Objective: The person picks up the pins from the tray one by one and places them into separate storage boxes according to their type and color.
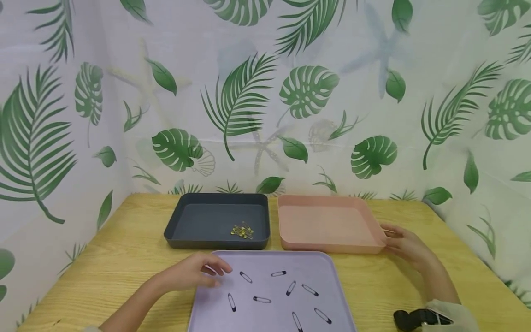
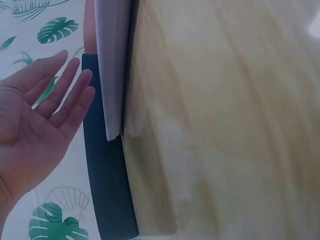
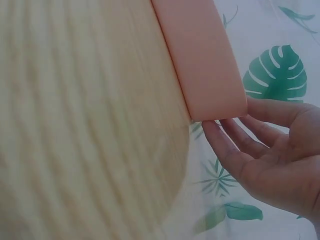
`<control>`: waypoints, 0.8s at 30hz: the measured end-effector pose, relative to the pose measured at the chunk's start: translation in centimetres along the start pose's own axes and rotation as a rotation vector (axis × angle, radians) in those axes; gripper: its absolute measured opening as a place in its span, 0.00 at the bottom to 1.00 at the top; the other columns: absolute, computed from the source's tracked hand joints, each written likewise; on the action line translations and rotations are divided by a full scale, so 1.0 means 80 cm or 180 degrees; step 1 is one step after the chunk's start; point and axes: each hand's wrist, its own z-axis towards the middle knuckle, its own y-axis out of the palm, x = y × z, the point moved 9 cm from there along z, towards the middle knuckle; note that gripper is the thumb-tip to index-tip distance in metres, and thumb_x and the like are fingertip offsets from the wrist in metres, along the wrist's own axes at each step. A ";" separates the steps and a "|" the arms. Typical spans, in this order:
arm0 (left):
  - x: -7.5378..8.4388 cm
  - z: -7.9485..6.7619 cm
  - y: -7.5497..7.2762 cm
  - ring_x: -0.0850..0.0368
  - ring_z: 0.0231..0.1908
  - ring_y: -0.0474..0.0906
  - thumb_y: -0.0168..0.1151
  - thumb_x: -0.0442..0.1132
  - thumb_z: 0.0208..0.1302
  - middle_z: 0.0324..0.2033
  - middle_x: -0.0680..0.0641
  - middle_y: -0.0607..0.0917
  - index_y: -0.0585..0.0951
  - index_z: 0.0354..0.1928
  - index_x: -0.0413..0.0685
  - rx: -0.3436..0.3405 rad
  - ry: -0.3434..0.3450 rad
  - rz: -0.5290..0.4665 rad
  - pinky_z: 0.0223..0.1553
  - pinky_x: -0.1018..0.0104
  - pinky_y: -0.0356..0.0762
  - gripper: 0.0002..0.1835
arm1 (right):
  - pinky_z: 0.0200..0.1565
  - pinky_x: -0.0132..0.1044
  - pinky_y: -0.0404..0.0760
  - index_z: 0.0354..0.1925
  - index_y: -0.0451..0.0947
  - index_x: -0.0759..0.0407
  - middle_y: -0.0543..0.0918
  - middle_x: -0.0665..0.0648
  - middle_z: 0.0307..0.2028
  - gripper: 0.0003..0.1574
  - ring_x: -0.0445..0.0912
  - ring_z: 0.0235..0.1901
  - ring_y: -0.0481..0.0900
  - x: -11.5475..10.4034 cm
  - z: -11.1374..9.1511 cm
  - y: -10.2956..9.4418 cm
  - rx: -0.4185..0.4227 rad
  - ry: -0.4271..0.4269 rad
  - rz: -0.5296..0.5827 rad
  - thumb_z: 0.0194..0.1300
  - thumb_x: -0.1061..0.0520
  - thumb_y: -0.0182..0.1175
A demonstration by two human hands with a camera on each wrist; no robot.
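My left hand [image 1: 188, 272] hovers over the left far corner of a lavender tray [image 1: 265, 319], its fingers spread and holding nothing. In the left wrist view the palm and loose fingers [image 2: 80, 95] show plainly. Several black safety pins [image 1: 262, 299] lie scattered on the lavender tray. At the right, my right hand [image 1: 408, 246] grips the right end of a pink tray [image 1: 327, 223]. The right wrist view has its fingertips [image 3: 210, 131] against the pink tray's end, with another finger at the rim. Some contact points are hidden. Nothing lies in the pink tray.
A dark grey tray [image 1: 199, 221] stands left of the pink one, with a small heap of gold safety pins [image 1: 242, 230] near its right front corner. All trays sit on a wooden table [image 1: 124, 258]. Behind hangs a leaf-patterned cloth [image 1: 257, 92].
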 end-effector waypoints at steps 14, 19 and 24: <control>-0.003 0.007 0.022 0.60 0.36 0.74 0.66 0.29 0.51 0.36 0.53 0.81 0.84 0.40 0.43 -0.0206 -0.0044 0.0283 0.37 0.68 0.74 0.12 | 0.49 0.41 0.74 0.66 0.42 0.78 0.52 0.80 0.61 0.37 0.33 0.42 0.75 0.003 -0.001 -0.002 -0.0010 -0.0016 -0.0065 0.69 0.63 0.47; -0.007 0.009 0.031 0.64 0.35 0.73 0.68 0.31 0.50 0.34 0.58 0.80 0.85 0.39 0.46 -0.0262 -0.0008 0.0422 0.39 0.69 0.73 0.12 | 0.49 0.40 0.74 0.66 0.41 0.78 0.51 0.80 0.61 0.37 0.33 0.42 0.74 0.002 0.001 -0.002 -0.0040 -0.0015 -0.0039 0.69 0.63 0.47; -0.016 0.010 0.036 0.66 0.34 0.72 0.68 0.31 0.49 0.32 0.62 0.80 0.86 0.37 0.48 -0.0219 -0.0090 0.0517 0.39 0.70 0.72 0.11 | 0.48 0.39 0.75 0.66 0.41 0.78 0.51 0.80 0.61 0.37 0.33 0.42 0.75 0.004 0.003 -0.002 -0.0055 -0.0008 -0.0011 0.69 0.64 0.47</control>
